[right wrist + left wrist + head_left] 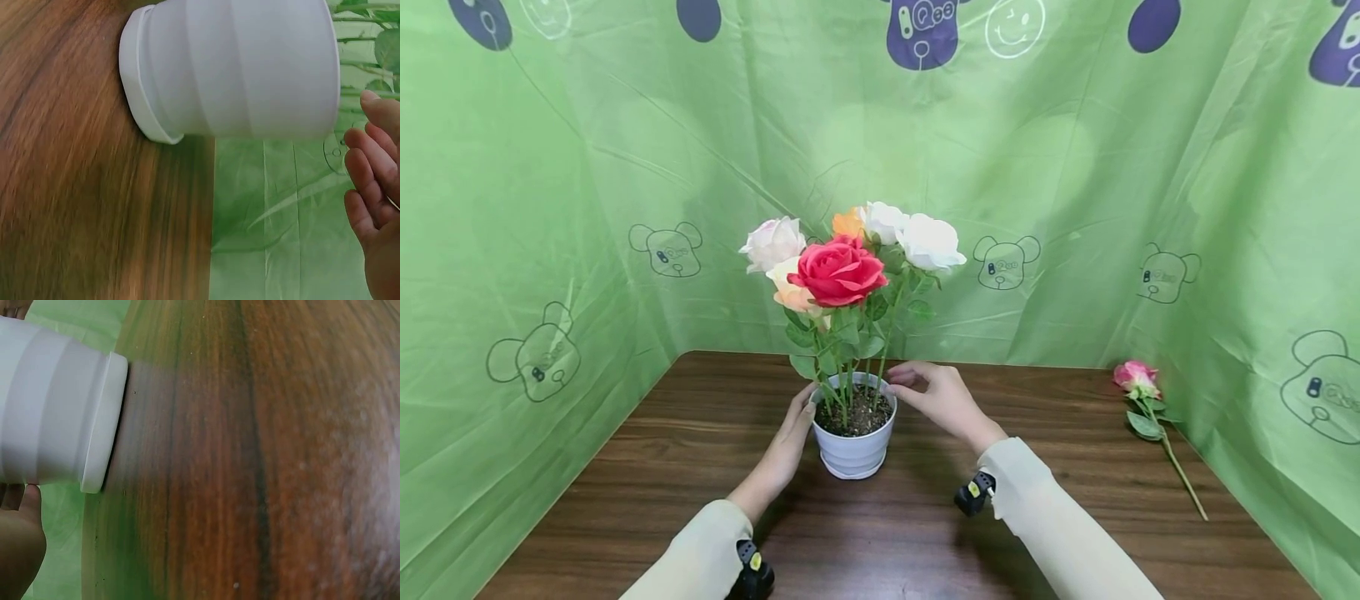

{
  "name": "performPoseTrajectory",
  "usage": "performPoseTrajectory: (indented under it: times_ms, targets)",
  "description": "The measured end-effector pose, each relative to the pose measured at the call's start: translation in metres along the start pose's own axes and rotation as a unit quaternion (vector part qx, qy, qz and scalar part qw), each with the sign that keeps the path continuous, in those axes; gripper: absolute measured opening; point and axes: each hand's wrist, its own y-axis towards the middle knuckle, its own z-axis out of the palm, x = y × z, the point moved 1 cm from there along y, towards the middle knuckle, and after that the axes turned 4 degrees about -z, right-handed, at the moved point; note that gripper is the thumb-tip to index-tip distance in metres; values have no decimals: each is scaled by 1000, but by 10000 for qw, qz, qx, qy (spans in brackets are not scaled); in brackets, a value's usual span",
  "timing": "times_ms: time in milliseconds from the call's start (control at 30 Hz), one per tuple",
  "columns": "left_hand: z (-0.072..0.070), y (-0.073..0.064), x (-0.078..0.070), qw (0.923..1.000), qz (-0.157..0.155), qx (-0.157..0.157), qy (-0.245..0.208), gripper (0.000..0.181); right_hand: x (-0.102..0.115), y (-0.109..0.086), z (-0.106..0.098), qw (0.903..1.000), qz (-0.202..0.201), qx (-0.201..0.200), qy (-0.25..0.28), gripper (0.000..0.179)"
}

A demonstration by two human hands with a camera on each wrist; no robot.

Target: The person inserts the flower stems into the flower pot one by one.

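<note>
A white ribbed flowerpot (853, 454) with a saucer stands upright on the table, filled with dark soil (861, 417). Several roses rise from it: a red rose (841, 271) in front, white roses (931, 242) at the right, a pale pink rose (773, 243), a peach rose (790, 287) and an orange rose (848, 222). My left hand (788, 437) rests along the pot's left side, its fingers partly hidden behind the pot. Beside the right rim is my right hand (943, 400), fingers loosely bent and holding nothing; the right wrist view shows a small gap between this hand (381, 169) and the pot (250, 69).
A single pink rose (1137, 377) with a green stem lies near the right edge of the brown wooden table (700, 467). Green printed cloth (700, 167) hangs behind the table and along both sides. Black cameras are strapped at both wrists.
</note>
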Motion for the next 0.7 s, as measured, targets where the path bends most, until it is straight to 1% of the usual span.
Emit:
performPoseTrajectory:
  times_ms: [167, 367, 533, 700]
  targets:
    - [0, 0, -1, 10000, 32, -30, -21, 52, -7, -4, -13, 10000, 24, 0, 44, 21]
    - [1, -1, -1, 10000, 86, 4, -3, 53, -21, -15, -30, 9999, 87, 54, 56, 20]
    - [2, 0, -2, 9999, 98, 35, -41, 54, -33, -29, -47, 9992, 329, 130, -188, 19]
    - [2, -1, -3, 9999, 76, 68, -79, 53, -45, -45, -66, 9978, 476, 154, -424, 21]
